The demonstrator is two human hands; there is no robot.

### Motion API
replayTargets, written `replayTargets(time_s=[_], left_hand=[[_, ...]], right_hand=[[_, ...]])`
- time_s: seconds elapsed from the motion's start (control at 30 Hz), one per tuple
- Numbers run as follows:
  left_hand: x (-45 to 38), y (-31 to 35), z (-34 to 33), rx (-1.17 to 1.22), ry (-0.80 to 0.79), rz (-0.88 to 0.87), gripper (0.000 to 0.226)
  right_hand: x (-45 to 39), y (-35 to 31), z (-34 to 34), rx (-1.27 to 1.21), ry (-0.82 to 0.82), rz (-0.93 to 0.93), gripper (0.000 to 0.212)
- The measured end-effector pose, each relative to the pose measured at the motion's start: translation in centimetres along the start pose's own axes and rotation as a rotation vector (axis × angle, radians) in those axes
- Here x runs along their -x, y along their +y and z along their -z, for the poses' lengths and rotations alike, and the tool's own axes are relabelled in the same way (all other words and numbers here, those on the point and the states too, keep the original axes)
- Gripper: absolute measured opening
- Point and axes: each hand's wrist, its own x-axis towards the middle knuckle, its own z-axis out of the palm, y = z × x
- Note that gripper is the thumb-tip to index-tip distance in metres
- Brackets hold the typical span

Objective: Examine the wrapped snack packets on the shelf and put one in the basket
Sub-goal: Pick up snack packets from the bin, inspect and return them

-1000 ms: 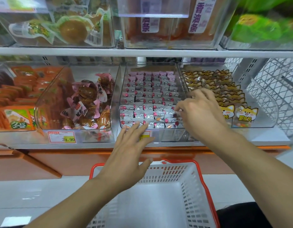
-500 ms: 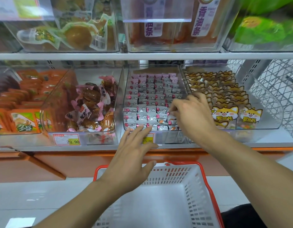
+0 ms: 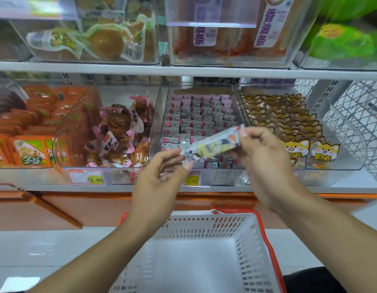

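Holding one long thin snack packet (image 3: 213, 143) in the middle of the frame, over the clear bin (image 3: 201, 127) of small packets. Pinching its lower end with the left hand (image 3: 160, 176) and its upper end with the right hand (image 3: 265, 163) — both fingers clamped on the shiny wrapper. Probably feeling light, crinkly and a bit slippery, so gripping the flat ends. Waiting below — the white basket (image 3: 255, 246) with holes and a red rim.

green packs (image 3: 344, 42) blurred, basket (image 3: 257, 246) cut off below.
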Motion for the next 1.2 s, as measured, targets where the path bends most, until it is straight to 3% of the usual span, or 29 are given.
replayTargets(time_s=[0.13,0.37,0.5,0.6,0.67,0.73,0.83,0.93,1.07,1.2], left_hand=[[-0.3,-0.2,0.7,0.242,0.054,0.133,0.043],[-1.3,-1.1,2.5,0.374,0.068,0.239,0.015],[-1.5,-1.1,2.4,0.431,0.113,0.285,0.016],[-1.4,-1.1,2.2,0.473,0.127,0.302,0.016],[-1.4,-1.2,2.2,0.459,0.137,0.285,0.013],[-1.4,-1.3,2.2,0.410,0.149,0.250,0.009],[-1.3,-1.3,2.1,0.385,0.149,0.224,0.008],[-1.3,-1.2,2.0,0.393,0.120,0.220,0.010],[-1.3,-1.2,2.3,0.411,0.086,0.192,0.004],[-1.5,-1.2,2.7,0.273,0.003,0.088,0.028]], right_hand=[[1.0,1.3,0.1,-0.187,-0.052,-0.302,0.008],[0.9,2.0,0.8,-0.099,-0.162,-0.375,0.004],[0.6,2.5,1.1,-0.118,-0.159,-0.402,0.002],[0.6,2.9,1.1,-0.028,-0.165,-0.361,0.005],[1.0,2.8,1.0,0.220,-0.173,-0.183,0.007],[1.5,2.4,1.1,0.462,-0.224,0.082,0.022],[2.3,2.2,0.9,0.699,-0.360,0.233,0.052],[2.9,2.8,0.6,0.769,-0.362,0.324,0.048],[2.5,2.4,0.4,0.651,-0.366,0.232,0.034],[1.8,2.3,0.6,0.557,-0.495,-0.029,0.034]])
